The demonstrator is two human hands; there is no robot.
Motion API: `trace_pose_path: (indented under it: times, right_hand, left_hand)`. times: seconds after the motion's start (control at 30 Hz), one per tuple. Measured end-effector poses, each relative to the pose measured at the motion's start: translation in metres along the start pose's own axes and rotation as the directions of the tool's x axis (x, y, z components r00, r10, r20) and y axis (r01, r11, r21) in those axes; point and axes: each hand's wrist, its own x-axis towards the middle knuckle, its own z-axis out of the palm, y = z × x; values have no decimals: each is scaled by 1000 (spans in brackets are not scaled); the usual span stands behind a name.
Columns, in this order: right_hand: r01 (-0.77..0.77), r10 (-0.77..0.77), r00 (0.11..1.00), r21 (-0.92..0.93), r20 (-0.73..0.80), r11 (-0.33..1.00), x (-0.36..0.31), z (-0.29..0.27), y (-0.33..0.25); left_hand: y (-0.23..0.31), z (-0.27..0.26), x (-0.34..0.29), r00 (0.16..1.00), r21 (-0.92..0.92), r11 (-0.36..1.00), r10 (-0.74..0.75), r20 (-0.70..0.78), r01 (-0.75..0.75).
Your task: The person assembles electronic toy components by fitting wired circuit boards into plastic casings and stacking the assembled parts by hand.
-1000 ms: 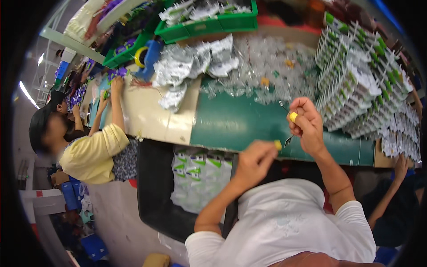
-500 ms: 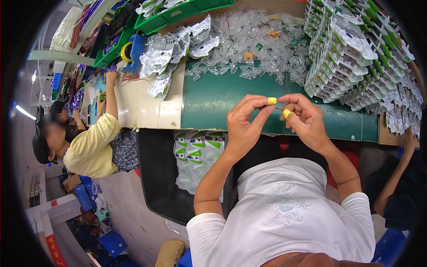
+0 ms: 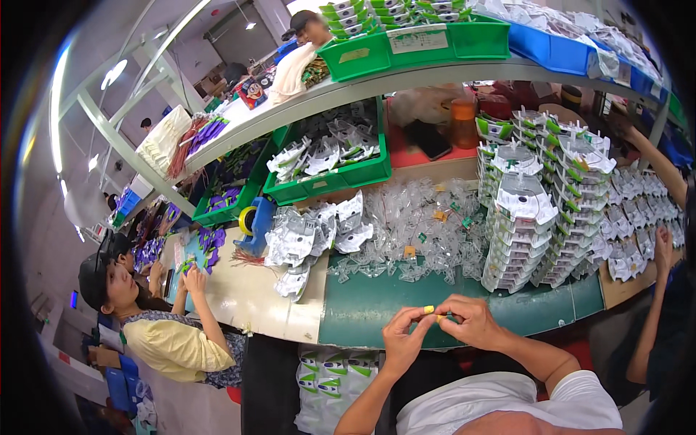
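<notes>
My left hand (image 3: 403, 336) and my right hand (image 3: 473, 322) meet above the front edge of the green work mat (image 3: 370, 308). Thumb and forefinger are pinched together on each, the fingertips close against one another. Yellow wraps cover some fingertips. Whatever lies between them is too small or hidden to make out. Beyond the hands spreads a heap of clear plastic pieces (image 3: 435, 246), with a few green and orange bits and thin red wires among them. Tall stacks of white and green plastic shells (image 3: 516, 239) stand to the right of the heap.
White shells (image 3: 293, 235) lie left of the heap, beside a blue tape dispenser (image 3: 255, 228). A green bin (image 3: 330, 190) sits behind, under a shelf (image 3: 406, 78) bearing more bins. A co-worker in yellow (image 3: 174, 344) works at left; another person's arm (image 3: 652, 308) reaches in at right.
The view has tilted up, bringing the shelf and bins into sight. My hands have drawn together; the thin dark strand seen between them earlier no longer shows.
</notes>
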Motion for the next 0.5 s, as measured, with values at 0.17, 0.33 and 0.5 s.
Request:
trace_pose_path:
  times: [0.17, 0.33, 0.5]
  right_hand:
    - [-18, -21, 985, 224, 170, 974, 9, 3, 31]
    - [-103, 66, 983, 216, 170, 971, 12, 9, 33]
    - [-348, 306, 933, 250, 192, 904, 6, 6, 40]
  left_hand:
    - [-7, -23, -4, 916, -159, 918, -321, 242, 364]
    - [-28, -29, 15, 630, -464, 428, -489, 603, 776]
    - [-36, -65, 63, 888, -101, 924, -319, 332, 370]
